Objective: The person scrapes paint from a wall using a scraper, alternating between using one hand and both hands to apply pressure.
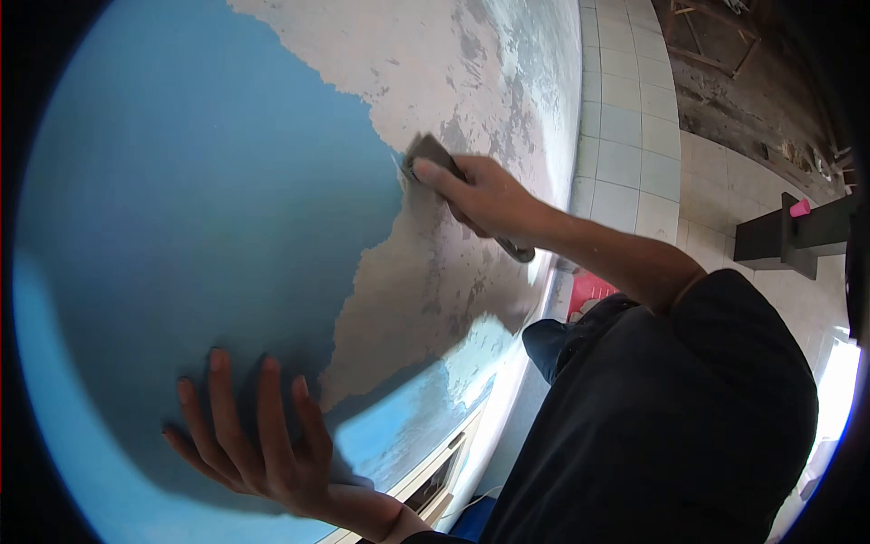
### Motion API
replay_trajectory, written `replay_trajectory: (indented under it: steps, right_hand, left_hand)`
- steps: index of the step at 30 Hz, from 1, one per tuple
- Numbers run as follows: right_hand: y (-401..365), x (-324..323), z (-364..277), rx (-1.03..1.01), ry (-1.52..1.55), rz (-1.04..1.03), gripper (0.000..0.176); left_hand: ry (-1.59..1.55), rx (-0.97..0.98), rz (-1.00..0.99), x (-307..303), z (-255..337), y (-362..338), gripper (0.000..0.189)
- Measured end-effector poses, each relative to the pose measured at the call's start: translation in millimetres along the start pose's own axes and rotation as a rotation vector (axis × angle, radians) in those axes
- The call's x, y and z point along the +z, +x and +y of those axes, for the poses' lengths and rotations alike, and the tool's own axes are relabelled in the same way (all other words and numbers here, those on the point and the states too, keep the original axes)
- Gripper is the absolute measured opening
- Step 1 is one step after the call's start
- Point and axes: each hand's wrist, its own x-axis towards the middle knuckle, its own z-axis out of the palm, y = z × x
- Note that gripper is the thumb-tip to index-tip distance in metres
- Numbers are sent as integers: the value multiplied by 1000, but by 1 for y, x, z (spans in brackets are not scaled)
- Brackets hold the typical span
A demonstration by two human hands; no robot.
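Observation:
My right hand (489, 195) is wrapped round a dark scraper (439, 154), its thumb near the blade end. The blade lies at the ragged edge between the blue paint (227, 163) and the bare, greyish patch (390, 317) of the wall. Below my wrist the rounded end of the handle sticks out. Fingers spread, my left hand (272, 453) rests against the blue painted wall and holds nothing. Grey blotches mark the stripped surface.
A tiled floor (625, 118) runs along the wall's base. A red plastic object (589, 292) sits by my legs. Farther off, a pink cup (800, 208) stands on a dark piece of furniture (766, 238). A pale frame (444, 471) is set low in the picture near my left forearm.

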Motion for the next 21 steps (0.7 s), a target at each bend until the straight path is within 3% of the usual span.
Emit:
replay_trajectory:
  steps: [8,12,15,21]
  right_hand:
    - [4,-5,-5,-76,-49,-8,51]
    - [10,-3,-15,-27,-27,67,57]
    - [-3,-5,0,74,-53,-55,57]
    - [-1,-2,-1,57,-5,-13,51]
  left_hand:
    - [-14,-8,-1,1,-1,-2,18]
    - [-7,-2,-7,0,-2,-2,18]
    - [-9,-6,14,-1,0,3,18]
    - [0,-29,20,0,4,4,16]
